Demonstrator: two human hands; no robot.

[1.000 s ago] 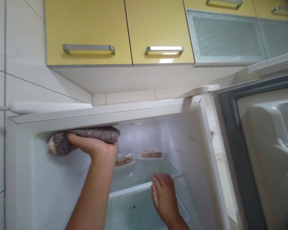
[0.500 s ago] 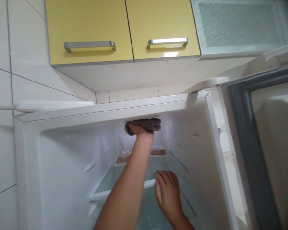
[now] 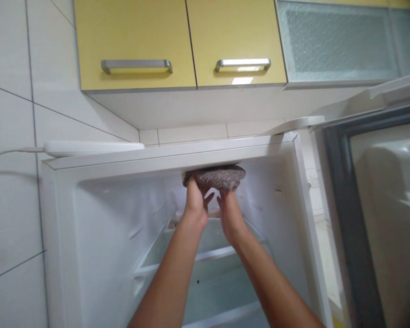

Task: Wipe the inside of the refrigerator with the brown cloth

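Inside the open white fridge [image 3: 64, 218], a grey-brown cloth [image 3: 222, 176] is pressed up near the ceiling of the compartment. My left hand [image 3: 197, 198] grips the cloth's left end, with its thumb and part of a finger showing below it. At the right end, my right hand [image 3: 228, 207] holds the cloth from underneath. Its fingertips are partly hidden by the cloth. Both forearms reach in over the glass shelves [image 3: 215, 287].
The fridge door [image 3: 348, 205] stands open on the right. Yellow cabinets [image 3: 136, 36] with metal handles hang above, beside a frosted glass cabinet [image 3: 338, 41]. A white device with a cable [image 3: 92, 148] lies on the fridge top. Reddish packages sit at the back.
My right hand has risen from above the shelf to the cloth. The cloth now spreads further right and looks bunched between both hands. The view has shifted slightly.
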